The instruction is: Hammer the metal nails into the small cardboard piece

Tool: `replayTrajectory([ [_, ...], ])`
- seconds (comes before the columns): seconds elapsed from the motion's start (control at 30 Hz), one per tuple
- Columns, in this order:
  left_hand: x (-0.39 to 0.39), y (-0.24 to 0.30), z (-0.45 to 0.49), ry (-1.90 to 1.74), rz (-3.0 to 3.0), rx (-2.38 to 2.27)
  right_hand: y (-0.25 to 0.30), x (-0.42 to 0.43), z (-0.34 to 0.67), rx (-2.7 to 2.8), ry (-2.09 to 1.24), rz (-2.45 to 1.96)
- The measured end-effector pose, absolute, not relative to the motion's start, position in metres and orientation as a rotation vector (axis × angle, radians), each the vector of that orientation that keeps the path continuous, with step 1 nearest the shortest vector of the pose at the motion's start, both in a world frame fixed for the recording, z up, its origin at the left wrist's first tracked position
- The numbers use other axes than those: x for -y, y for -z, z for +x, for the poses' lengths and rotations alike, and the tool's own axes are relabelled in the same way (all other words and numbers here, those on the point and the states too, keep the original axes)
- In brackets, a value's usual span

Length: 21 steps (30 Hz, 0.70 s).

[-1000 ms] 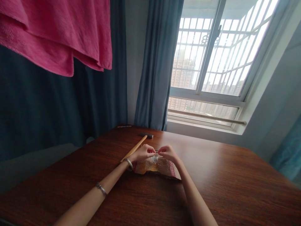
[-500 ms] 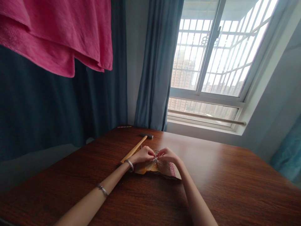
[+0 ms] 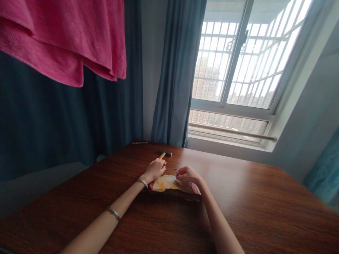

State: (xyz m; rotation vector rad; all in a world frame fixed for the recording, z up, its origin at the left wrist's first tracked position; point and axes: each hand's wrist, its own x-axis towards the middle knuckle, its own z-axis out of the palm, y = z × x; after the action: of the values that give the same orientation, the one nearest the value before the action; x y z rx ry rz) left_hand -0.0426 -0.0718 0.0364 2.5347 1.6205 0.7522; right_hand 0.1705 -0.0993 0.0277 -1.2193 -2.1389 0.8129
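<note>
My left hand (image 3: 155,169) is closed with curled fingers over the handle of a hammer (image 3: 162,155). The hammer's dark head (image 3: 166,153) points away, and most of its wooden handle is hidden. Small metal pieces like nails (image 3: 166,166) lie by my left fingertips; whether I hold one is hidden. My right hand (image 3: 187,174) pinches at the far edge of a patterned piece (image 3: 165,183) in cream, yellow and pink with a dark, rough near edge. What sits in that pinch is too small to make out. More thin metal pieces (image 3: 176,170) lie beside the right fingertips.
All this rests on a brown wooden table (image 3: 251,211). A row of small pale pieces (image 3: 140,142) is at its far left corner. A pink towel (image 3: 66,42) hangs at upper left before dark blue curtains (image 3: 174,77). A barred window (image 3: 238,63) stands behind.
My left hand has left the pinch at the patterned piece and moved left, onto the hammer's handle. The patterned piece now lies flatter and less gathered. My right hand has barely moved.
</note>
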Motion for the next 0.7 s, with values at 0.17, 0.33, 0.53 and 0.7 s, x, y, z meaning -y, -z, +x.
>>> replayTrajectory([
  [0.17, 0.071, -0.032, -0.046, -0.528, 2.616, -1.724, -0.032, 0.102, 0.170, 2.116, -0.837, -1.223],
  [0.33, 0.071, -0.029, -0.046, -0.507, 2.585, -1.723, -0.029, 0.099, 0.167, 2.060, -0.825, -1.296],
  [0.53, 0.065, -0.025, -0.050, -0.541, 2.432, -1.840, -0.021, 0.091, 0.173, 1.938, -0.506, -1.566],
  [0.7, 0.056, -0.020, -0.049, -0.608, 2.308, -1.876, -0.014, 0.093, 0.179, 1.924, -0.350, -1.720],
])
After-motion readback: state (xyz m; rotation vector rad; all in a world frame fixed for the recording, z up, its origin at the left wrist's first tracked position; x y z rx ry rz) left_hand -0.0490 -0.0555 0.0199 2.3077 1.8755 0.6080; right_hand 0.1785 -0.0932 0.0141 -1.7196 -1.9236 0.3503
